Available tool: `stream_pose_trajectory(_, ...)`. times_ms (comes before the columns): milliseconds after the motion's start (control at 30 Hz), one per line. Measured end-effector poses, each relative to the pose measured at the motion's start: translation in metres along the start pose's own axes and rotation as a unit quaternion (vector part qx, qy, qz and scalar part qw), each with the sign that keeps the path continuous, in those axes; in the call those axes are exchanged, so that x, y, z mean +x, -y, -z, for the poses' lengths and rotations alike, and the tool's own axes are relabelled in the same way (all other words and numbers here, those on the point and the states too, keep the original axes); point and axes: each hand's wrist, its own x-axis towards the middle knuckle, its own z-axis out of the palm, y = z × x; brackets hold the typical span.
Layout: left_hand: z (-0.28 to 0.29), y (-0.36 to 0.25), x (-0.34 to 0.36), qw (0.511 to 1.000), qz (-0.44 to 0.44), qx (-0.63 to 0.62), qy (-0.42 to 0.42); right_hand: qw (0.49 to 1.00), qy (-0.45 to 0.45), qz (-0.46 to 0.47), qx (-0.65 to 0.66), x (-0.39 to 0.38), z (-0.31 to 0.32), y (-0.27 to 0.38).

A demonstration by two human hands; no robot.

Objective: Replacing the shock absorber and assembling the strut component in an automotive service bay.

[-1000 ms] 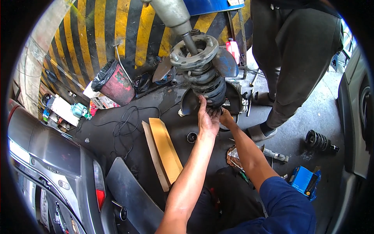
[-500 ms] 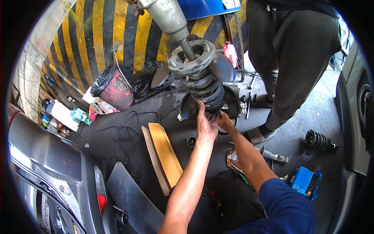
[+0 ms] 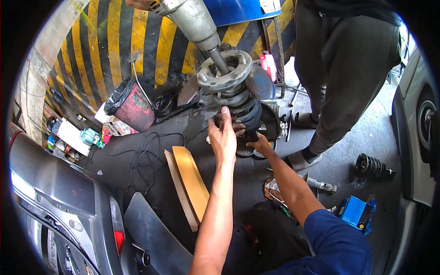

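Observation:
A strut assembly (image 3: 250,112) with a dark coil spring and a grey ring-shaped top mount stands tilted in front of me. My left hand (image 3: 223,137) is beside the lower spring, thumb up and fingers apart. Dark fingertips touch the lower coil there; whether they are mine I cannot make out. Lower down, my right hand (image 3: 261,145) wraps round the strut's narrow black lower end. A grey impact wrench (image 3: 190,23) points down from above, its socket shaft inside the mount's centre. Another person's hand (image 3: 140,3) is at the wrench's upper end.
A person in dark trousers (image 3: 343,78) stands at the right. A second coil-spring strut (image 3: 373,165) and a blue box (image 3: 356,213) lie on the right floor. Cardboard (image 3: 190,183), a black cable (image 3: 146,156) and a red bin (image 3: 135,107) are leftward. Cars flank both sides.
My left hand has slid left and up from under the spring, its fingers spreading. The right hand stays low on the strut. The wrench has shifted slightly left.

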Motion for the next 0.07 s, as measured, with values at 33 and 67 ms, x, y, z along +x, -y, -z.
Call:
stream_pose_trajectory(33, -0.0028, -0.0008, 0.0014, 0.999, 0.024, -0.045, -0.001, 1.000, 0.010, 0.014, -0.001, 0.0000, 0.0013, 0.0010)
stream_pose_trajectory(67, -0.0094, 0.0014, 0.0028, 0.995, 0.048, -0.093, -0.001, 0.999, 0.020, 0.029, -0.003, 0.0018, 0.0058, -0.0012)
